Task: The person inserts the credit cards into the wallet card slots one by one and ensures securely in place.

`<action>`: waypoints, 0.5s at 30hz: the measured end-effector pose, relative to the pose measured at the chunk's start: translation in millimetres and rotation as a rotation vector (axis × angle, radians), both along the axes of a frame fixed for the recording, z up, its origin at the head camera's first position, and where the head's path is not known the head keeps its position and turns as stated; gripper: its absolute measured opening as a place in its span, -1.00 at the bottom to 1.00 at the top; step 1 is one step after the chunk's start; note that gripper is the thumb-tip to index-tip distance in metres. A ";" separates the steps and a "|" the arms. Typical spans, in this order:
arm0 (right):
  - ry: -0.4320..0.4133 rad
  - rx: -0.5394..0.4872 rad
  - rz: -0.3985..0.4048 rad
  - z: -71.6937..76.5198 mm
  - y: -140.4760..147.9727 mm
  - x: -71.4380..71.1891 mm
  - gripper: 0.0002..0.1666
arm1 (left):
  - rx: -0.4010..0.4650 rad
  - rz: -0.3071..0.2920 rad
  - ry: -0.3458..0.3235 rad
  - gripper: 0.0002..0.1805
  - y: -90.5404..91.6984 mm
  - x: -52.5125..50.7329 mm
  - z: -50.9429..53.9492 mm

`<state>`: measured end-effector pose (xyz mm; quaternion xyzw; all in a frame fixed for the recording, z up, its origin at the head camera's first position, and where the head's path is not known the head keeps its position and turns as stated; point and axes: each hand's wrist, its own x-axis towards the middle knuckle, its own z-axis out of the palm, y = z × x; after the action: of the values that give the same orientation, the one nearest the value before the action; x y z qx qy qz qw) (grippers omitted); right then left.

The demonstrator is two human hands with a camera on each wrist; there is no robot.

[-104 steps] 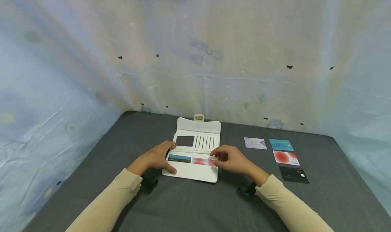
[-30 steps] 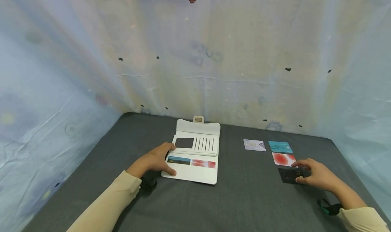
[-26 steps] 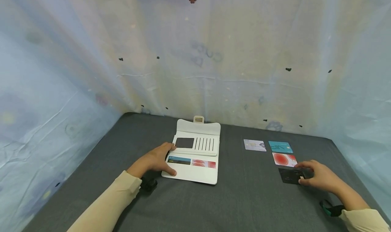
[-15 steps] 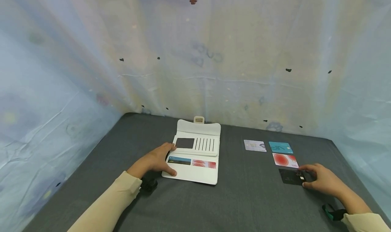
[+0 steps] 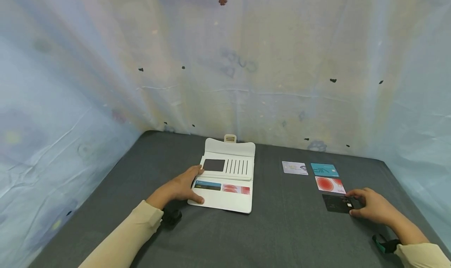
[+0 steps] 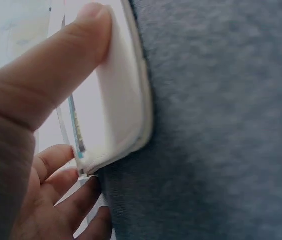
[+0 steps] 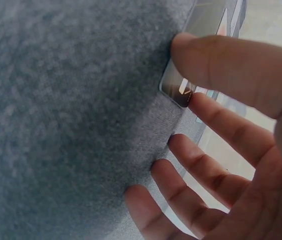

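Head view: one white wallet (image 5: 225, 202) holds two cards (image 5: 208, 185), the left hand (image 5: 179, 186) spread on its left edge; among four loose cards (image 5: 324, 170) on the table (image 5: 282, 229), the right hand (image 5: 374, 207) pinches one black card (image 5: 334, 203).

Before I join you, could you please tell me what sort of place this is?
Probably a curtained recording corner: patterned sheeting hangs behind a grey table, and black devices sit at both wrists.

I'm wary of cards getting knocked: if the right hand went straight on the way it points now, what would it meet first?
The black card, its end between the thumb and index finger of the right hand. Beyond that, perhaps the red-circle card; depth is unclear.
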<state>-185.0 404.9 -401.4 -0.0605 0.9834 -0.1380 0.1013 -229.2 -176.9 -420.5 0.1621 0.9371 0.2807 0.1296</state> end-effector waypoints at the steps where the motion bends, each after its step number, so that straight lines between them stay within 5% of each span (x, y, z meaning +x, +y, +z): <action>1: 0.000 -0.001 0.000 0.3 0.0 -0.1 -0.29 | 0.004 -0.004 -0.001 0.18 -0.1 0.4 -0.3; 15: -0.016 -0.099 -0.070 -1.6 2.2 0.3 -0.31 | 0.017 0.009 -0.010 0.19 -1.1 5.0 4.1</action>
<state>-184.6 407.1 -403.0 -0.0297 0.9760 -0.1907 0.1010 -224.1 -178.0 -416.4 0.1577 0.9347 0.2901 0.1318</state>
